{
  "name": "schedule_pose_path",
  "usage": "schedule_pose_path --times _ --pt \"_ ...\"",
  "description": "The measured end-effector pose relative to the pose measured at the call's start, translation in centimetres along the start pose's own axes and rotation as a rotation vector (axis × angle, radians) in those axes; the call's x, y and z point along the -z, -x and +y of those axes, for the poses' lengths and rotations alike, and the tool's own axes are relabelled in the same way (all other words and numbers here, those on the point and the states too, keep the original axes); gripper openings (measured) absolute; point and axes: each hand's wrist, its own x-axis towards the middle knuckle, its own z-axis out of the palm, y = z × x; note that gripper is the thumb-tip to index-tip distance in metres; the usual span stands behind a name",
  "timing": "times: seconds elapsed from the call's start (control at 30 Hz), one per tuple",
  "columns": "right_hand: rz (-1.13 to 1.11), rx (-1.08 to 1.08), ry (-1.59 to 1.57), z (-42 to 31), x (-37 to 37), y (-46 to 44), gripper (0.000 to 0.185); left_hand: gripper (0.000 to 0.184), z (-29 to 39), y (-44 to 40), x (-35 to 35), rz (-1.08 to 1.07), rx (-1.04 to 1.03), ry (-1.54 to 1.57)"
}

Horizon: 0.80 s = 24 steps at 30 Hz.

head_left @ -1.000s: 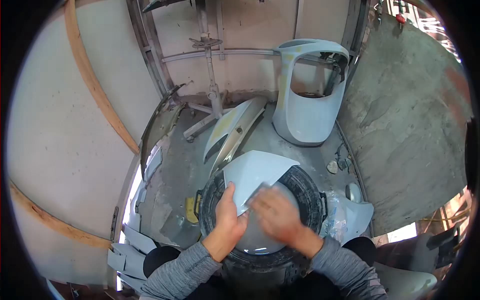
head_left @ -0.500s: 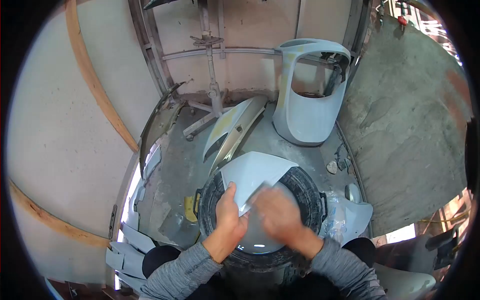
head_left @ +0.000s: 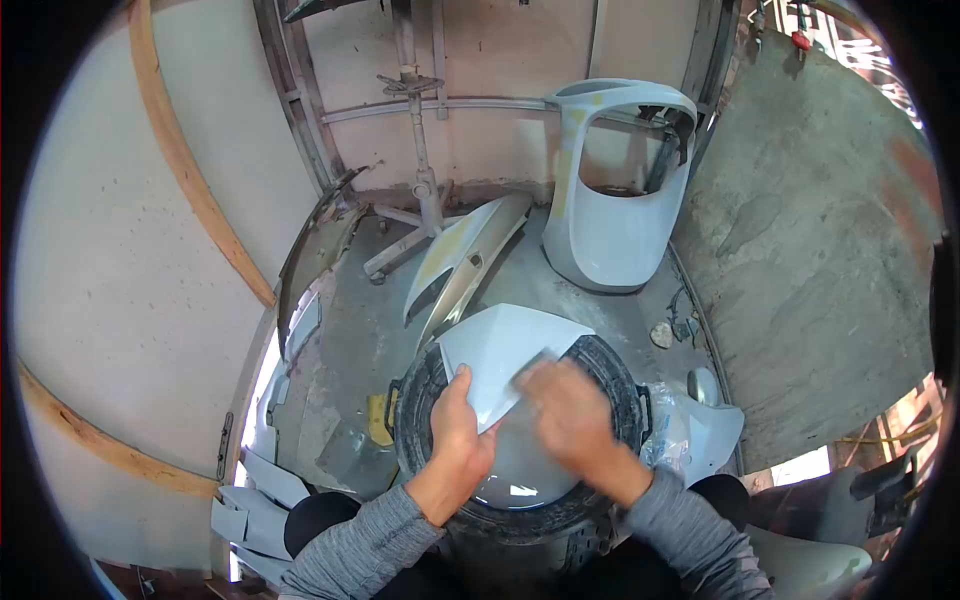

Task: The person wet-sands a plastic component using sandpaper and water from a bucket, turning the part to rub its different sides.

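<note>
My left hand (head_left: 460,435) grips the lower left edge of a pale grey body panel (head_left: 500,345), thumb on top. The panel rests over the far rim of a round black tub (head_left: 622,400) filled with cloudy grey water (head_left: 520,460). My right hand (head_left: 572,412), smeared by motion, is closed on a dark grey piece of sandpaper (head_left: 530,370) at the panel's right edge. Much of the sandpaper is hidden under the fingers.
Beyond the tub lie a long primed fairing (head_left: 465,250) and a large grey shell (head_left: 612,240) with an opening. A metal stand (head_left: 428,200) is at the back. Several grey panels (head_left: 270,500) are at left; a plastic bag (head_left: 670,430) is at right. A yellow piece (head_left: 380,418) lies left of the tub.
My right hand has shifted slightly right and away from the panel's lower tip, showing more of the sandpaper. My left hand and the panel stay almost in place.
</note>
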Motion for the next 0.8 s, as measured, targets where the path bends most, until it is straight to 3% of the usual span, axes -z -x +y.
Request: schedule_pose_path --times 0.03,0.1,0.23,0.3,0.43,0.5,0.57,0.6,0.7,0.8 --pt "-0.03 -0.18 -0.051 1.1 0.5 -0.6 0.034 0.044 -0.2 0.0 -0.1 0.051 -0.014 -0.021" --pt "-0.06 0.025 0.042 -1.0 0.2 0.3 0.033 0.044 -0.2 -0.1 0.0 0.093 -0.029 -0.039" --pt "-0.05 0.017 -0.087 -1.6 0.4 0.2 0.033 0.043 -0.2 0.2 0.3 0.013 -0.014 -0.048" --pt "-0.055 -0.149 0.032 0.4 0.8 -0.3 0.036 0.043 -0.4 0.5 0.3 0.034 -0.034 -0.049" --pt "-0.1 -0.011 -0.131 -3.5 0.6 0.3 0.036 0.037 -0.5 0.2 0.1 -0.011 -0.035 0.023" --pt "-0.035 0.006 -0.048 -0.6 0.0 0.7 0.037 0.036 -0.4 0.3 0.2 0.037 -0.041 0.025" --pt "-0.036 -0.149 -0.027 0.2 -0.3 0.9 0.037 0.036 -0.2 0.0 0.1 0.078 -0.089 -0.007" --pt "-0.044 -0.017 -0.044 -1.6 -0.8 1.3 0.035 0.036 -0.7 -0.8 0.6 0.042 -0.115 0.033" --pt "-0.063 0.092 -0.04 -2.4 -0.6 0.8 0.034 0.037 -0.5 -1.4 1.6 -0.037 -0.11 0.013" --pt "-0.074 0.022 -0.031 0.0 -0.2 0.7 0.027 0.037 -0.1 -0.1 0.4 0.066 -0.103 -0.028"
